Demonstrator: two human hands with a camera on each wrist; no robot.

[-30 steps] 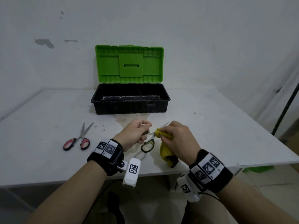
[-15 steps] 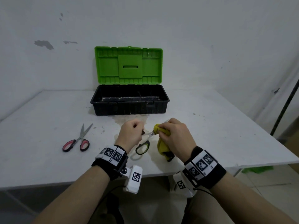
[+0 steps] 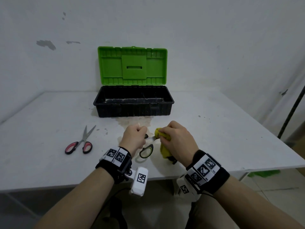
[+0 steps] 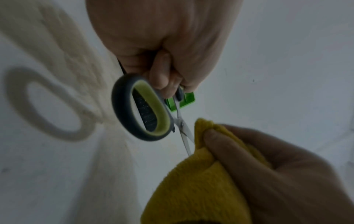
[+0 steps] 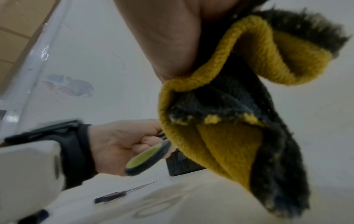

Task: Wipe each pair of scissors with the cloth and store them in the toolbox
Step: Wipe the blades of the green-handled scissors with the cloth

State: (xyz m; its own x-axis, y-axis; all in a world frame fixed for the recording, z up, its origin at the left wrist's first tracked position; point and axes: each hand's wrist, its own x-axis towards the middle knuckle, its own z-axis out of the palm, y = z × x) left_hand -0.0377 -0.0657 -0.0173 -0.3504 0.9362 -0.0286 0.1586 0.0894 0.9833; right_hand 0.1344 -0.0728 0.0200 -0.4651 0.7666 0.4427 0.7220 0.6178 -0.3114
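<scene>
My left hand (image 3: 134, 138) grips the scissors (image 3: 147, 150) by one handle. Blades run rightward into the cloth (image 3: 162, 141), pinched by my right hand (image 3: 177, 140). Toolbox (image 3: 133, 109) sits straight behind.

Green-handled scissors (image 3: 146, 150) in yellow cloth (image 3: 162, 147), toolbox (image 3: 133, 105) open

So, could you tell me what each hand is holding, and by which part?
The left hand grips the green-handled scissors by one handle loop. The right hand pinches the yellow cloth around the blades.

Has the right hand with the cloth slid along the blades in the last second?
Yes. The right hand and cloth slid toward the left hand.
</scene>
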